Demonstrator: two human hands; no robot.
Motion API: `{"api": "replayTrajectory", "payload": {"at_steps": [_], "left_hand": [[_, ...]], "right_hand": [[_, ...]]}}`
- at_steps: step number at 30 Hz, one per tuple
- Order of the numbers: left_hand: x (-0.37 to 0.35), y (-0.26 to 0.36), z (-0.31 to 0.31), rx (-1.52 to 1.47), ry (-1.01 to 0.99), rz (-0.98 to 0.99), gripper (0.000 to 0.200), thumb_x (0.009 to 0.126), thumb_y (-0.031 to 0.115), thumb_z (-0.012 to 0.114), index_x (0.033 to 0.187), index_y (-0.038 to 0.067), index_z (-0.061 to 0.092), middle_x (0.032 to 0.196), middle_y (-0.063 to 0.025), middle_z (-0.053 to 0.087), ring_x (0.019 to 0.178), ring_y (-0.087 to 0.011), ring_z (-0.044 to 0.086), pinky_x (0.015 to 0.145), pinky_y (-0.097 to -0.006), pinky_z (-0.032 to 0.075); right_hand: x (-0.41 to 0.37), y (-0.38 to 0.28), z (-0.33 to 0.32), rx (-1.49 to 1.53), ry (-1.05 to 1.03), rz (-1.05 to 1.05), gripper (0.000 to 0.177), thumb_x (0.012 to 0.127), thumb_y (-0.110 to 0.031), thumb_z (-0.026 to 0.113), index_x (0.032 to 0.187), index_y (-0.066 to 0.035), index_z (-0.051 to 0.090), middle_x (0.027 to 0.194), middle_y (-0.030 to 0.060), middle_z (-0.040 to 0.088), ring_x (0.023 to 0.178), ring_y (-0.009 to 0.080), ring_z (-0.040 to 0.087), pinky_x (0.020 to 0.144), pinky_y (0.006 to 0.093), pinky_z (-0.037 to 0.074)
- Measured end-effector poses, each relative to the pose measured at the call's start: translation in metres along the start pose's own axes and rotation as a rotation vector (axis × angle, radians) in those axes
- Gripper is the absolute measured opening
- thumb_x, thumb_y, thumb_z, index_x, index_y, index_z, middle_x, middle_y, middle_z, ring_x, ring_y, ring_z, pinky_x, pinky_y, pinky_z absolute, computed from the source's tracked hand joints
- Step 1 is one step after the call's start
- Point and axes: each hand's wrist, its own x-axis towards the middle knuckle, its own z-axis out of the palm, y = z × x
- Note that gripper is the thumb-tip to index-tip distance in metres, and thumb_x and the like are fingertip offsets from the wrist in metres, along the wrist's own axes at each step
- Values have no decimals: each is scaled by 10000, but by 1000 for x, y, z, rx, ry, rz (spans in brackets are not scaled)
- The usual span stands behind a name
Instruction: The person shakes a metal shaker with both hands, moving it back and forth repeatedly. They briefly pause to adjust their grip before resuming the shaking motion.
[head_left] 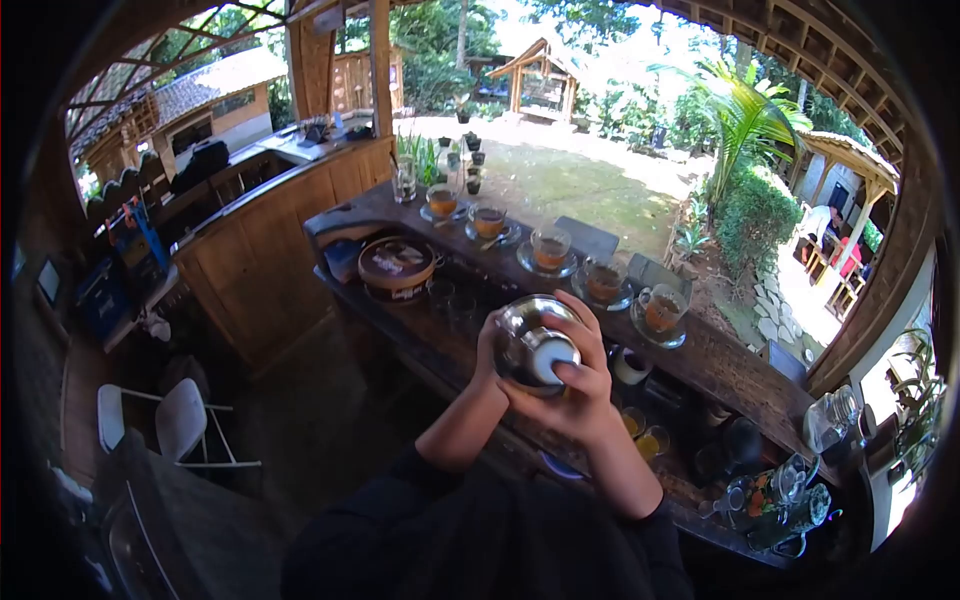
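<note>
Both my hands grip a shiny steel container that looks like a cocktail shaker, held above the dark wooden counter. My left hand wraps its left side. On the other side, my right hand closes around it, fingers over the top and thumb near a round whitish end. Beyond the container, a row of glass cups with amber drink stands on saucers along the raised ledge; the nearest are one cup and another cup to its right.
A round brown tub and clear glasses sit on the lower shelf at left. Yellow drinks stand below my right forearm. Glass pitchers and a glass jar occupy the right end. A white folding chair is at left.
</note>
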Motion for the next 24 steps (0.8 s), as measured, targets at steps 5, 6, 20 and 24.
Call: {"api": "replayTrajectory", "payload": {"at_steps": [5,6,20,24], "left_hand": [[11,-13,48,973,-236,475,458,914,371,333,1078,-4,538,967,-189,594,835,-249,607,752,-358,510],[8,-17,79,883,-348,268,469,924,387,318,1087,4,533,965,-185,586,815,-241,605,750,-349,505],[-8,-28,70,911,-245,317,480,933,399,297,1103,27,548,980,-161,577,939,-239,559,811,-343,468],[-11,-46,51,531,177,205,439,919,374,358,1069,20,570,979,-129,612,897,-250,599,822,-397,484]], "right_hand": [[27,-67,-2,113,125,-278,481,709,-144,633,1088,-422,528,1032,-157,516,1089,370,468,914,632,280],[27,-67,-3,95,130,-331,482,709,-144,638,1083,-426,526,1040,-139,517,1092,372,467,890,637,298],[31,-81,-21,204,137,-403,524,693,-175,672,1110,-448,511,1066,-90,530,1090,422,463,906,653,295],[8,-53,-47,300,-128,8,575,705,-208,735,1182,-387,468,1217,69,458,1109,447,441,888,630,340]]}}
